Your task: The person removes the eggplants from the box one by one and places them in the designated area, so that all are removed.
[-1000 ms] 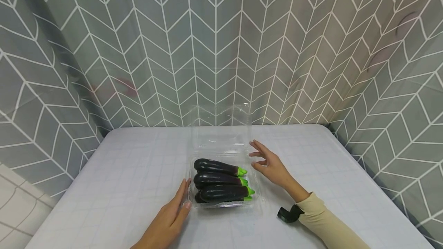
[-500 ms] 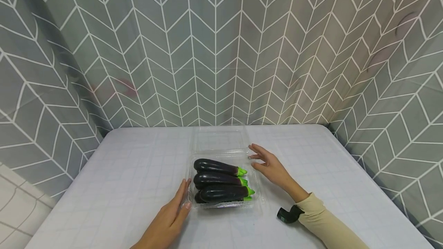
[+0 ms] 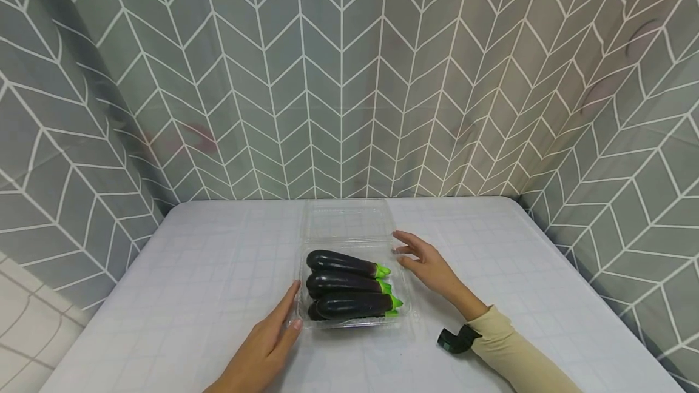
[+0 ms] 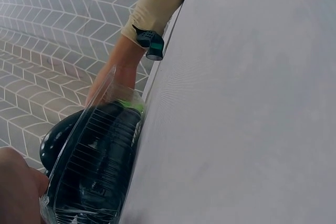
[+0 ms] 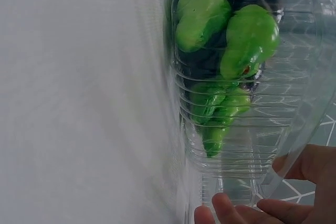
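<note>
A clear plastic clamshell box (image 3: 404, 308) stands mid-table, its lid (image 3: 349, 223) folded back flat behind it. Several dark, glossy eggplants (image 3: 349, 284) lie stacked in the box, green stem ends to the right; those stems (image 5: 252, 35) show through the ribbed wall in the right wrist view. My left hand (image 3: 267, 341) rests along the box's left side, fingers extended. At the right rear corner, my right hand (image 3: 428, 262) has its fingers loosely spread, the thumb (image 5: 291, 165) right at the rim in the right wrist view. Neither hand holds an eggplant.
A white cloth covers the table (image 3: 218, 259). Grey curtains (image 3: 338, 77) with a white chevron pattern enclose the back and sides. A black wrist camera (image 3: 455, 339) sticks out from the right sleeve near the tabletop.
The lid, half raised a second ago, has tipped back and now lies flat behind the box. My right hand has lowered slightly toward me; my left hand stays at the box's side.
</note>
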Available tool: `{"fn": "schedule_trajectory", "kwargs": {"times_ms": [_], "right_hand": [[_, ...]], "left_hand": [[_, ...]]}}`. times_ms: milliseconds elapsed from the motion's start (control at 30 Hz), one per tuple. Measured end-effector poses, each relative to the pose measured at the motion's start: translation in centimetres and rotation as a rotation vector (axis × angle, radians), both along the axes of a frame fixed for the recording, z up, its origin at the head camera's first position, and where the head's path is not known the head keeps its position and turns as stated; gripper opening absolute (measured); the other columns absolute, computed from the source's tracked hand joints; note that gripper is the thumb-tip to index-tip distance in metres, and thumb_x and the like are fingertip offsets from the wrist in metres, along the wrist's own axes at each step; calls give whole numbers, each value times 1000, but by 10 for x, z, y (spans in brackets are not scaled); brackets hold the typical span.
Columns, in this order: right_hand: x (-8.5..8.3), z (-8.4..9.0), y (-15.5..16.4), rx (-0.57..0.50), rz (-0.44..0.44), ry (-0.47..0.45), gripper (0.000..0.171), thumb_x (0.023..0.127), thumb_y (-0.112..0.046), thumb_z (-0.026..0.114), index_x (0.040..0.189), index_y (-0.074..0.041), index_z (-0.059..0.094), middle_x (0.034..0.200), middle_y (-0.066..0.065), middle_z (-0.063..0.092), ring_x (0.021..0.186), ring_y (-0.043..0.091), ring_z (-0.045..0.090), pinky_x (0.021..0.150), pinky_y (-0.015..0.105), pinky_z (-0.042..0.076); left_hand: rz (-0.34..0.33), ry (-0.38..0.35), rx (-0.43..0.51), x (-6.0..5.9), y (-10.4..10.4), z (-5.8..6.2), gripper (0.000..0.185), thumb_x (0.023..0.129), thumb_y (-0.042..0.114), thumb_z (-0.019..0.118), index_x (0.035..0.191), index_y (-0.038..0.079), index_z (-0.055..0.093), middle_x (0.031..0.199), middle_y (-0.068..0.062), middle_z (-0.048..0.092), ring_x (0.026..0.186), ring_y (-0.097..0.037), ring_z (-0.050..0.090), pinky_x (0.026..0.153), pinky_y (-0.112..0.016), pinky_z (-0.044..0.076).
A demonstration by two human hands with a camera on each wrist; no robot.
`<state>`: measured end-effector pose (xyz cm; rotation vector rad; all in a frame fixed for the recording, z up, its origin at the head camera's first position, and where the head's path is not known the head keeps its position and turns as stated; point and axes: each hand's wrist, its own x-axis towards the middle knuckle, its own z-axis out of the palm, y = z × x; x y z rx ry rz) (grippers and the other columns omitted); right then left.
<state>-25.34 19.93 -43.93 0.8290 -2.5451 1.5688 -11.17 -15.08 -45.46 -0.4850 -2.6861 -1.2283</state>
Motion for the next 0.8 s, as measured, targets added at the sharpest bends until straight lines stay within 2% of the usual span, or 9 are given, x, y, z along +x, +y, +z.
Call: {"fn": "schedule_trajectory", "kwargs": {"times_ms": [133, 200, 333, 400, 467, 567, 633, 700, 800], "right_hand": [[0, 1, -2, 16, -31, 15, 50, 101, 4, 61, 149, 9, 48, 149, 30, 50, 121, 40, 64, 97, 49, 55], [1, 1, -3, 29, -57, 23, 49, 100, 4, 62, 147, 9, 50, 147, 28, 53, 119, 40, 65, 97, 54, 54], [3, 2, -3, 62, -124, 45, 47, 100, -1, 67, 145, 5, 55, 137, 25, 62, 118, 39, 65, 90, 51, 58], [4, 2, -3, 82, -154, 80, 47, 99, -3, 69, 144, 3, 57, 136, 24, 63, 118, 39, 65, 87, 48, 60], [5, 2, -4, 95, -176, 136, 47, 99, -5, 70, 144, 2, 58, 137, 23, 63, 119, 39, 64, 85, 47, 61], [6, 4, -4, 127, -209, 249, 46, 97, -5, 72, 141, 3, 60, 145, 22, 58, 123, 40, 62, 85, 49, 61], [7, 6, -5, 147, -227, 309, 46, 96, -5, 73, 139, 4, 61, 148, 21, 55, 129, 40, 58, 87, 52, 60], [9, 11, -7, 166, -232, 353, 45, 95, -5, 73, 138, 3, 62, 150, 20, 53, 134, 39, 53, 91, 56, 57], [14, 18, -11, 181, -218, 398, 46, 94, -6, 74, 138, 1, 63, 152, 18, 52, 139, 37, 48, 100, 60, 51]], "left_hand": [[3, -12, 5, 0, -1, -1, 63, 110, 24, 55, 165, 11, 29, 165, -4, 33, 146, -23, 37, 117, -48, 30], [2, -4, 7, -1, -2, -1, 63, 110, 25, 55, 165, 10, 29, 165, -6, 33, 147, -23, 37, 117, -44, 29], [-16, 31, 29, -1, -1, -3, 62, 111, 23, 53, 165, 8, 28, 168, -10, 27, 151, -25, 29, 119, -24, 17], [-28, 52, 41, -1, -1, -5, 60, 111, 22, 51, 165, 7, 29, 170, -9, 21, 152, -28, 24, 117, -15, 10], [-40, 79, 46, -1, -2, -6, 57, 112, 19, 49, 164, 7, 30, 172, -6, 16, 153, -30, 22, 115, -10, 8], [-60, 130, 39, -2, -2, -7, 56, 112, 16, 48, 165, 10, 30, 172, -4, 15, 153, -30, 23, 116, -11, 9], [-71, 136, 38, -3, -3, -6, 59, 112, 15, 48, 166, 15, 27, 172, -1, 16, 153, -26, 23, 117, -13, 10], [-78, 141, 33, -4, -3, -5, 61, 112, 14, 48, 167, 20, 24, 172, 0, 18, 153, -24, 23, 118, -14, 11], [-77, 155, 17, -5, -3, -4, 61, 111, 14, 49, 167, 20, 25, 171, 0, 20, 153, -23, 24, 119, -16, 12]]}}
